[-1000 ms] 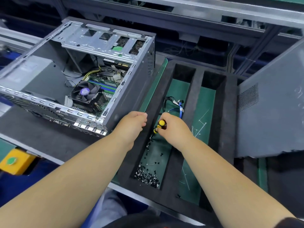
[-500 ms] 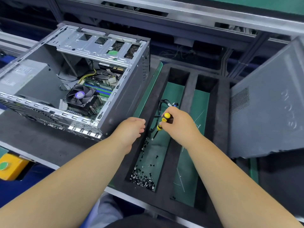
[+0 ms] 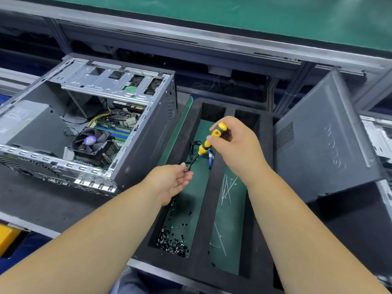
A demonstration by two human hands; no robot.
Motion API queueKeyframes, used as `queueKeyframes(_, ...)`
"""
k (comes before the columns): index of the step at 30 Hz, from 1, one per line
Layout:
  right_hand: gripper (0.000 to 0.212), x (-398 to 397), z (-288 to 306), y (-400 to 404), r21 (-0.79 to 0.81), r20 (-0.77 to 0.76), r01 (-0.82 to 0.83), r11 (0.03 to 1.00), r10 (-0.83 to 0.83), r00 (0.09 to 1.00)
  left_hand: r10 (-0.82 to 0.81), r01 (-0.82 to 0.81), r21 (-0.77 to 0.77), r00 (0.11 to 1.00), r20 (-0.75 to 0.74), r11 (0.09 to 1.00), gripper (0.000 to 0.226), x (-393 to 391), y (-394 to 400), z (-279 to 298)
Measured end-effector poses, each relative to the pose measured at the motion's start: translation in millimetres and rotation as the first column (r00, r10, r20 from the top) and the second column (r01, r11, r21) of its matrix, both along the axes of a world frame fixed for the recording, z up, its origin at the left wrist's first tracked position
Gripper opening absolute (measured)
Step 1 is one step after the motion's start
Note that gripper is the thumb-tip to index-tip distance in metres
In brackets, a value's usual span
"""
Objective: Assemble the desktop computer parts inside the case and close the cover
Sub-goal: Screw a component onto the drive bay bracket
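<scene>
gripping the screwdriver, right hand meets left hand pinching a screw; misalignment could drop it.

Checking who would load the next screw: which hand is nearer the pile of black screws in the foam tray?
Left. The left hand hovers just beyond the screw pile; the right hand is farther off, holding the screwdriver.

My two hands, one screwdriver, one open case, one side cover — and one two-slot foam tray — screws too many to count.
</scene>
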State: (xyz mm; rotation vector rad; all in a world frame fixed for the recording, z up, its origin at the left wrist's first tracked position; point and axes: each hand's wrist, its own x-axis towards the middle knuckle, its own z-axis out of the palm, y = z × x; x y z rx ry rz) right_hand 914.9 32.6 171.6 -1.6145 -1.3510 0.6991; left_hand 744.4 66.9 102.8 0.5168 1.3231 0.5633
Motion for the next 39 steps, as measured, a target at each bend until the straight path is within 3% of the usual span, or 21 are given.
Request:
queueKeyframes(6,0.009,8,15,-7,0.099,-0.098,0.038,0.994,-0.029,0.995,0.055,-0.065,0.099,0.993,0.100,0.993,0.003,4,0,18)
queueKeyframes(12,0.007,18,42,-14,0.179,-0.186,0.121,0.976,-0.087,0.979,0.052,-0.089,0.151,0.972,0.230,0.985,0.009,13,-1,43)
queueKeyframes(22,0.008,13,70,-21,0.346,-0.265,0.143,0.927,-0.050,0.963,-0.087,-0.014,0.299,0.943,0.322,0.954,0.016,9,9,71)
queueKeyframes(39,0.008,-55,94,23,0.285,-0.178,0.198,0.938,-0.152,0.972,-0.182,0.056,0.384,0.936,0.300,0.922,0.011,-58,64,94)
